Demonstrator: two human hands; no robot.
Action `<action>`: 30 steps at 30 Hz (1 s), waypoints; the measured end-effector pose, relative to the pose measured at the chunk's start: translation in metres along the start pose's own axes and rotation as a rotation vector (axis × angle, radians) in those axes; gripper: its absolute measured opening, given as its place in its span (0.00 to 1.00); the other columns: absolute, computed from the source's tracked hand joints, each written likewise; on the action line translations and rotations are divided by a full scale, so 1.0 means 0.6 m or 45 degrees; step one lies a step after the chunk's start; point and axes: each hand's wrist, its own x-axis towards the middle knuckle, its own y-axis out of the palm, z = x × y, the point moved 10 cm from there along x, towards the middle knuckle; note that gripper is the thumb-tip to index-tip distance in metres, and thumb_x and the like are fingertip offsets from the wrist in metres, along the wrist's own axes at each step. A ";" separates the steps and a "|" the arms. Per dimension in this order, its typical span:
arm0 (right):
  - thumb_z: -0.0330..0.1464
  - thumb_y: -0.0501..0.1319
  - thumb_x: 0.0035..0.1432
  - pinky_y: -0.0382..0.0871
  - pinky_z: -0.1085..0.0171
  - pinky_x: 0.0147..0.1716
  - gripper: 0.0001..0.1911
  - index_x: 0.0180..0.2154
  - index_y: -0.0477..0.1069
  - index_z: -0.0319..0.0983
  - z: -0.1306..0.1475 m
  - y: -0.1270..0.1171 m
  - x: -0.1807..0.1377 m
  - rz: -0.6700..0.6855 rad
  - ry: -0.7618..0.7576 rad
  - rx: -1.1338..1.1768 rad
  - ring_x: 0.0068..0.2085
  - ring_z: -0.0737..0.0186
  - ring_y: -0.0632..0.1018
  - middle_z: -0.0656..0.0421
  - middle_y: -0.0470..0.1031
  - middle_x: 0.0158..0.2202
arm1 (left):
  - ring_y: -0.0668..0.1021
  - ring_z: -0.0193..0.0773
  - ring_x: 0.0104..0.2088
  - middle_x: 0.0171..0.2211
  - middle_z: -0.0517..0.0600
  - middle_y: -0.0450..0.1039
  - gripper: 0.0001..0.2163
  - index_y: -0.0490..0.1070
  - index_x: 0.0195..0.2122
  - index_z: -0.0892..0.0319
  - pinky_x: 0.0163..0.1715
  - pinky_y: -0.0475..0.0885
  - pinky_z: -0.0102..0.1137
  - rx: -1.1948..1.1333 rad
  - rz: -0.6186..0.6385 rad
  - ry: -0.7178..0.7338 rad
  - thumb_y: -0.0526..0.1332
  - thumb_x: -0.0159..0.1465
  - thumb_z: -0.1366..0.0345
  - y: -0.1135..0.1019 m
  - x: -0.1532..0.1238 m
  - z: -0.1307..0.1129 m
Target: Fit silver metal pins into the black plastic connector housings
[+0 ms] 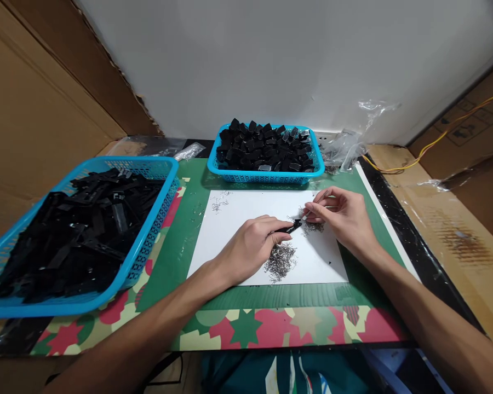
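Observation:
My left hand (252,241) is closed on a slim black plastic part (297,224), whose far end sticks out past the thumb and forefinger. My right hand (345,214) pinches a thin, pale, stick-like tool (306,216), its tip at the end of the black part; whether they touch I cannot tell. Just below the left fingers lies a heap of tiny wire pieces, perhaps springs (281,261), on a white sheet (225,241). A second small wire heap (313,226) lies under the right fingers, partly hidden by them.
A blue basket (133,268) of long black parts stands at the left. Another blue basket (267,177), full of short black pieces, is at the back. Scattered wires (220,202) lie on the sheet's far left. Plastic bags (345,149) and a yellow cable (425,149) are at the right.

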 end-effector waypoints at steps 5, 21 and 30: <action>0.42 0.76 0.53 0.87 0.58 0.34 0.18 0.33 0.73 0.39 0.007 0.007 -0.004 0.020 -0.052 -0.078 0.32 0.56 0.86 0.55 0.82 0.30 | 0.83 0.42 0.44 0.45 0.54 0.84 0.11 0.81 0.52 0.62 0.51 0.78 0.40 -0.009 -0.009 0.011 0.62 0.71 0.73 -0.001 0.000 0.000; 0.35 0.69 0.59 0.82 0.59 0.30 0.10 0.30 0.72 0.40 0.034 0.021 -0.012 0.040 -0.172 -0.397 0.29 0.56 0.85 0.55 0.82 0.28 | 0.82 0.39 0.37 0.39 0.52 0.84 0.13 0.82 0.52 0.59 0.44 0.79 0.36 -0.142 0.003 -0.064 0.61 0.70 0.71 0.002 0.001 0.012; 0.38 0.69 0.61 0.84 0.57 0.37 0.09 0.37 0.73 0.40 0.062 0.002 -0.018 -0.075 -0.231 -0.145 0.33 0.56 0.85 0.55 0.82 0.31 | 0.75 0.36 0.32 0.36 0.51 0.78 0.15 0.79 0.56 0.58 0.36 0.72 0.32 -0.172 -0.056 -0.107 0.60 0.74 0.60 -0.023 0.004 0.009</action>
